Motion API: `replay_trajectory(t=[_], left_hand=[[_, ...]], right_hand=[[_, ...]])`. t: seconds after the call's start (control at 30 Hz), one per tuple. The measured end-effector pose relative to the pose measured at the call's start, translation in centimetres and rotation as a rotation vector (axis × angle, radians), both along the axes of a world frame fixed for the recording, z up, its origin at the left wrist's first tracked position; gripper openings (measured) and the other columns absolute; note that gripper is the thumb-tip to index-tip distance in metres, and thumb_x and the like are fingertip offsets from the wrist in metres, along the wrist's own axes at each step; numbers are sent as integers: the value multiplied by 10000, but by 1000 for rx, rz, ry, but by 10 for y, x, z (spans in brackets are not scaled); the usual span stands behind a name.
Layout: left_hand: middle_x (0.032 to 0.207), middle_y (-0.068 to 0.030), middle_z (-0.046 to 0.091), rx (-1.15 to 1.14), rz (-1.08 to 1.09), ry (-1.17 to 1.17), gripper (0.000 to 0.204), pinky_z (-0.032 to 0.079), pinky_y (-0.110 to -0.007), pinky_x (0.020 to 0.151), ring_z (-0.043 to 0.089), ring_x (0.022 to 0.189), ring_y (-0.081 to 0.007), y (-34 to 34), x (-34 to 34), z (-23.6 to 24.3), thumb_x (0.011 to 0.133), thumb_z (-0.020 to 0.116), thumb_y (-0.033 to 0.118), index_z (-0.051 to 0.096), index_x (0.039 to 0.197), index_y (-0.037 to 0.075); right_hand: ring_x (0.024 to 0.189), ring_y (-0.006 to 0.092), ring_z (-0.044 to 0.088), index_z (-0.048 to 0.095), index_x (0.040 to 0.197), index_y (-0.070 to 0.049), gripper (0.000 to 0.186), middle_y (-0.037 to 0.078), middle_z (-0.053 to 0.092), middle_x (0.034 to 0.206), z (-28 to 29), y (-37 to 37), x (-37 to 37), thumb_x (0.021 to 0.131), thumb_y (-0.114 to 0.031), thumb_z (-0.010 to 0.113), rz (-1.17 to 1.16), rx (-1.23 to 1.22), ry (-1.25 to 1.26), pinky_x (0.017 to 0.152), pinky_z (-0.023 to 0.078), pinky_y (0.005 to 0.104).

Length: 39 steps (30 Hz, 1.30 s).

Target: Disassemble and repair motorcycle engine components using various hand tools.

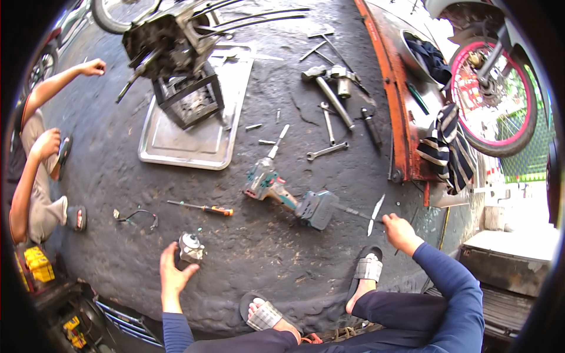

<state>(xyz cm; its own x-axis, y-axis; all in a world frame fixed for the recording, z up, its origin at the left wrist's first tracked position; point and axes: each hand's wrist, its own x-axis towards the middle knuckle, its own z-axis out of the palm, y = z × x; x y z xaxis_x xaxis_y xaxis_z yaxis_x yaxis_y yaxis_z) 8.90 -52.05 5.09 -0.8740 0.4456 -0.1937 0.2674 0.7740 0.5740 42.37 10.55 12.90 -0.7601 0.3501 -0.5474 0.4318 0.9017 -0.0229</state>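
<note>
My left hand (175, 272) curls round a small silvery metal part (191, 247), thumb and fingers at its sides, low over the dark floor. Closed at the right, my right hand (402, 234) grips a thin dark metal rod (359, 213) pointing left toward a teal and black cordless impact wrench (273, 188). The rod's handle end is hidden in the fist. Beneath or beside the rod is a narrow whitish strip (376, 215). A screwdriver with an orange and black handle (216, 209) and a short wiring lead (141, 215) lie beyond my left hand.
Farther off, a greasy engine block (168, 47) stands on a metal tray (153, 154). Right of it lie a hammer (329, 97), wrenches (327, 151) and sockets. An orange-edged bench (393, 106) and a pink-rimmed wheel (453, 65) border the right. Another person (38, 153) squats left.
</note>
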Motion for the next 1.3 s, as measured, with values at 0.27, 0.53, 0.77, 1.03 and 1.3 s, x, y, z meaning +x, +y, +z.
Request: replay_trajectory(t=[0.27, 0.53, 0.77, 1.03, 1.3], left_hand=[[1370, -181, 645, 193, 166, -180, 1011, 506, -430, 1080, 641, 1260, -321, 75, 10, 21, 645, 921, 51, 423, 1526, 63], [1365, -142, 632, 353, -176, -219, 1010, 459, -408, 1125, 594, 1297, -258, 326, -26, 158, 654, 950, 107, 430, 1519, 59], [1341, -135, 639, 685, -272, -156, 960, 482, -349, 1100, 620, 1244, -212, 572, -14, 202, 668, 957, 111, 453, 1478, -1], [1237, -229, 686, 194, -669, 80, 884, 474, -495, 1058, 605, 1200, -417, 809, 11, 165, 673, 920, 267, 534, 1445, 71], [1279, -112, 677, 207, -666, 407, 617, 429, -569, 1072, 553, 1289, -363, 862, 37, 134, 787, 776, 121, 578, 1370, 100]], right_hand=[[883, 418, 758, 758, 924, -18, 180, 231, 757, 916, -40, 60, -17, 767, -95, 716, 86, 67, -292, 792, 622, 498], [1229, 450, 623, 621, 1232, 46, 676, 278, 658, 1260, -82, 157, -347, 917, -541, 740, -525, -60, 778, 1036, 519, 503], [1193, 414, 682, 640, 1248, 56, 735, 277, 702, 1261, -113, 196, -428, 837, -523, 830, -980, -195, 685, 1017, 541, 470], [1099, 492, 661, 616, 1222, 32, 694, 308, 696, 1164, -53, 62, -355, 836, -508, 818, -1162, -325, 914, 979, 493, 544], [1006, 492, 690, 614, 1235, 12, 635, 285, 722, 1097, 15, -37, -296, 865, -469, 802, -1198, -673, 996, 900, 515, 538]])
